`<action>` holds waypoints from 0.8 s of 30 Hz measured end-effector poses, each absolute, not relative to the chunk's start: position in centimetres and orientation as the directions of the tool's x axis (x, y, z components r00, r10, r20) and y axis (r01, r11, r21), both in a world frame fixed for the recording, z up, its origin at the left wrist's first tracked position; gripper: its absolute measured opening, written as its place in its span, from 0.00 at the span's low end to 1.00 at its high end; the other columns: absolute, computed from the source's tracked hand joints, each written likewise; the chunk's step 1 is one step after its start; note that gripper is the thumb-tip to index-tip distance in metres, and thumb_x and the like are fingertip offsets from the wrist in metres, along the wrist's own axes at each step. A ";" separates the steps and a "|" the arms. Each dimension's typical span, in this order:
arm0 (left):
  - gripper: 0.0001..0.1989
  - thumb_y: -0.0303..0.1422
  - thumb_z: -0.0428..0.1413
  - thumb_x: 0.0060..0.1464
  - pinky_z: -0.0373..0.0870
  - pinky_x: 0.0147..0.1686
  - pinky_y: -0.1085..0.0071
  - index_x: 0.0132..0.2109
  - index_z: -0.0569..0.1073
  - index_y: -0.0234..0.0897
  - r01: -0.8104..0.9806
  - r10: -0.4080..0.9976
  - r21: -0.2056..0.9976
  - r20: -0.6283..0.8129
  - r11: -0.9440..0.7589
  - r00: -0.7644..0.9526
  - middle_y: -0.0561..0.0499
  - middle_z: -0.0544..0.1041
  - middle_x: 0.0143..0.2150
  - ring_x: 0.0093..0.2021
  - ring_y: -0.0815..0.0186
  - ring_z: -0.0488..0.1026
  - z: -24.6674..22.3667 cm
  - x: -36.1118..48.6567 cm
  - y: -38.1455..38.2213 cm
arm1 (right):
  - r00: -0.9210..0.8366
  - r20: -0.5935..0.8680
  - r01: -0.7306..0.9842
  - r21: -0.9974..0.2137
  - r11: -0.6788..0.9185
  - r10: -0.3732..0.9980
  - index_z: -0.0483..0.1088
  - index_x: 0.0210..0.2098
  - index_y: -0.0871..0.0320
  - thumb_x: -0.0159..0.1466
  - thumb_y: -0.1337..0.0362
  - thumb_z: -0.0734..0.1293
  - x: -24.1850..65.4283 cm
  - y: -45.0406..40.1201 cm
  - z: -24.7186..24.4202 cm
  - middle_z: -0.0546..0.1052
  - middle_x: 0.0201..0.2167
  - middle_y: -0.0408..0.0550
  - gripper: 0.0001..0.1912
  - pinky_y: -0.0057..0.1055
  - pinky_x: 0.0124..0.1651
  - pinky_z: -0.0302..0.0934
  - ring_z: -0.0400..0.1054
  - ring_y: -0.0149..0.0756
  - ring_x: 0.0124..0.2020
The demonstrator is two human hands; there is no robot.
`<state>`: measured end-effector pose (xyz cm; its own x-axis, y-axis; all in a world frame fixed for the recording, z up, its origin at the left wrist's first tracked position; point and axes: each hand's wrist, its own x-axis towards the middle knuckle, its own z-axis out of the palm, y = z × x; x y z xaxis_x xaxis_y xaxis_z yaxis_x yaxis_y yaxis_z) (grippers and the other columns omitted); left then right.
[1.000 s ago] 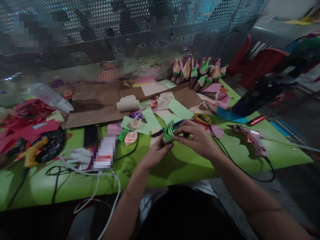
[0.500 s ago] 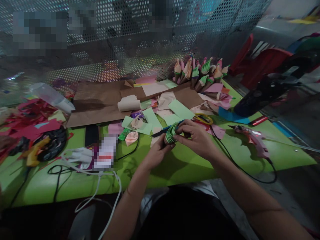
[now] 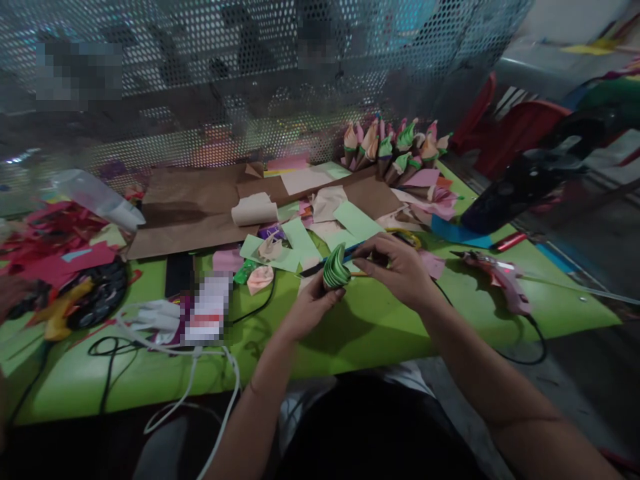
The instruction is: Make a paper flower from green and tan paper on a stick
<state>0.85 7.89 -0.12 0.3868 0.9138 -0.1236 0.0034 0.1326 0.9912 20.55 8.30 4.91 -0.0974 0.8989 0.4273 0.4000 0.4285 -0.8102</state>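
Note:
My left hand [image 3: 313, 300] grips a green paper swirl [image 3: 337, 270] by its base, shaped like soft-serve ice cream with its tip pointing up. Just to the right is my right hand [image 3: 395, 267], thumb and fingers pinched together; a thin yellowish sliver shows by the fingertips, too small to name. Behind the swirl lies a dark, blue-edged tool [image 3: 320, 265], partly hidden. Past my right forearm, a pink glue gun [image 3: 503, 277] rests on the green table [image 3: 370, 340]. Pale green paper pieces [image 3: 357, 219] lie beyond my hands.
Finished paper cones [image 3: 400, 150] stand bunched at the back right. Brown paper [image 3: 195, 193] covers the back, with a paper roll [image 3: 255, 210] on it. White cables [image 3: 193, 387] hang over the front edge. A yellow glue gun [image 3: 60, 320] lies left, near a blurred person's hand [image 3: 15, 293].
The green swirl has turned upright in my left hand, its pointed tip now showing. My right hand has come off it and moved slightly right. A hand has appeared at the left edge.

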 end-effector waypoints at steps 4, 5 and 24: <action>0.26 0.40 0.65 0.50 0.69 0.51 0.65 0.56 0.73 0.37 0.023 0.914 0.994 -0.109 0.109 0.391 0.46 0.78 0.49 0.49 0.59 0.71 0.0 0.8 7.9 | -0.149 0.420 0.369 -0.816 0.445 0.895 0.76 0.35 0.56 0.61 0.65 0.70 20.1 8.6 4.8 0.75 0.32 0.46 0.03 0.30 0.34 0.61 0.67 0.33 0.32; 0.25 0.39 0.65 0.50 0.69 0.52 0.64 0.55 0.74 0.37 0.032 0.913 0.994 -0.106 0.102 0.393 0.47 0.79 0.50 0.50 0.59 0.71 0.0 0.8 8.0 | -0.151 0.425 0.363 -0.816 0.449 0.893 0.76 0.34 0.56 0.61 0.66 0.70 20.0 8.6 4.8 0.75 0.31 0.45 0.02 0.30 0.33 0.60 0.67 0.33 0.31; 0.24 0.40 0.62 0.54 0.64 0.57 0.64 0.56 0.72 0.37 0.069 0.939 0.993 -0.112 0.095 0.326 0.47 0.77 0.52 0.53 0.58 0.68 0.2 0.9 8.1 | -0.047 0.450 0.400 -0.810 0.429 0.892 0.75 0.32 0.56 0.64 0.63 0.69 19.7 8.1 5.1 0.75 0.30 0.46 0.05 0.30 0.30 0.58 0.65 0.34 0.30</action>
